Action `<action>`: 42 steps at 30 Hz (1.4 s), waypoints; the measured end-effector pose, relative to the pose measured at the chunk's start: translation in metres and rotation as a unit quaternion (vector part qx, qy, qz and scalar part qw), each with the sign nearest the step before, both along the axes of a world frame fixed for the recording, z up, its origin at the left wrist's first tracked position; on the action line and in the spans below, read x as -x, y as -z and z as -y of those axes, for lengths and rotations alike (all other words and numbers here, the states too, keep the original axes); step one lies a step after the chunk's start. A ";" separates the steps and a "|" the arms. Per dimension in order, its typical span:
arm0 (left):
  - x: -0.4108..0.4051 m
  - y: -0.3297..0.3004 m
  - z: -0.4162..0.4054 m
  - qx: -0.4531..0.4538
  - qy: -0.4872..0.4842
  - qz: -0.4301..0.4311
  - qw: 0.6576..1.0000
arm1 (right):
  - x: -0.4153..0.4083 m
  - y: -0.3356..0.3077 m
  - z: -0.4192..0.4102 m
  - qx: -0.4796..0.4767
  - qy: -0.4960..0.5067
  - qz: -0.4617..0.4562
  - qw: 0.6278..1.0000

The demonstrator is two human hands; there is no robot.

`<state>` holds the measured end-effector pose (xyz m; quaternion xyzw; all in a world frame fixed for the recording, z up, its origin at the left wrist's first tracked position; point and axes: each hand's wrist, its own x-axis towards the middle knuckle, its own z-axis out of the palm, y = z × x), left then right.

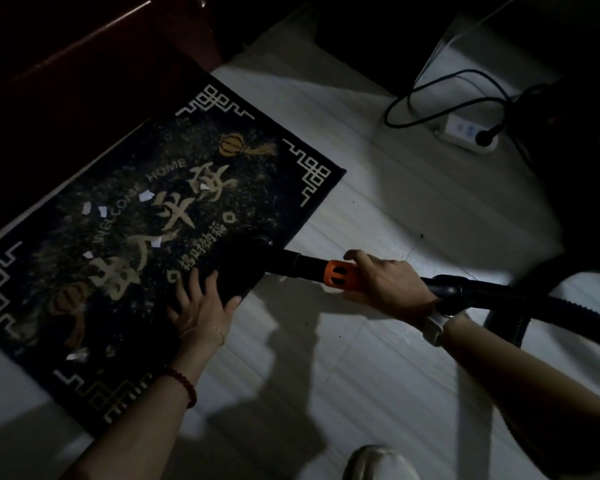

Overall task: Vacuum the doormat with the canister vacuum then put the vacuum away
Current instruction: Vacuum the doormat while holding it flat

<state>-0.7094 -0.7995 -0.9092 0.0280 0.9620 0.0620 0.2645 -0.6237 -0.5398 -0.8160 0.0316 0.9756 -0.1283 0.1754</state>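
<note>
The doormat (125, 216) is lying flat on the pale tiled floor (378, 209), its far long edge against a dark wooden door (77, 64). It is dark with pale corner patterns, gold lettering and "WELCOME HOME" across it. White paper scraps (146, 195) are lying scattered over its middle, with a few more near the lower edge.

The left hand (201, 306) is pressing flat on the near edge of the mat, fingers spread and straight, holding nothing. It is touching the side of the black nozzle (238, 271), which is resting on the same edge of the mat.

The right hand (388, 285) is gripping the wand (302, 265), fingers curled over it just behind an orange collar (340, 277). The wand is running from the nozzle back to the ribbed black hose (520, 299), which is curving off to the right.

In the upper right, a white power strip (465, 133) is lying on the floor with a black plug in it and a black cable (430, 95) looping beside it. The canister itself may be the dark mass at the right edge, though it is too dim to tell. A pale shoe toe (378, 462) is showing at the bottom.
</note>
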 end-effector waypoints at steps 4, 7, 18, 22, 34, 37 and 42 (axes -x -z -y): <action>-0.003 0.002 0.000 -0.003 0.002 -0.011 1.000 | -0.001 0.000 0.001 0.050 -0.069 -0.003 0.996; -0.004 0.002 0.001 0.008 0.003 -0.015 1.000 | 0.020 0.005 0.014 0.080 -0.020 -0.069 0.994; 0.014 -0.001 0.000 0.039 -0.002 0.062 0.997 | 0.013 0.018 0.000 0.119 0.058 -0.015 0.991; 0.014 0.001 0.001 0.032 -0.003 0.052 0.998 | 0.015 0.025 0.015 0.150 0.017 0.011 0.988; 0.012 0.004 0.004 0.016 -0.011 0.042 0.999 | -0.002 0.032 0.002 0.114 0.032 -0.052 0.992; 0.012 0.003 0.004 0.012 -0.014 0.036 0.999 | -0.004 0.034 0.005 0.096 0.024 -0.058 0.993; 0.012 0.002 0.004 0.005 -0.018 0.034 0.999 | -0.001 0.037 0.010 0.090 0.046 -0.089 0.991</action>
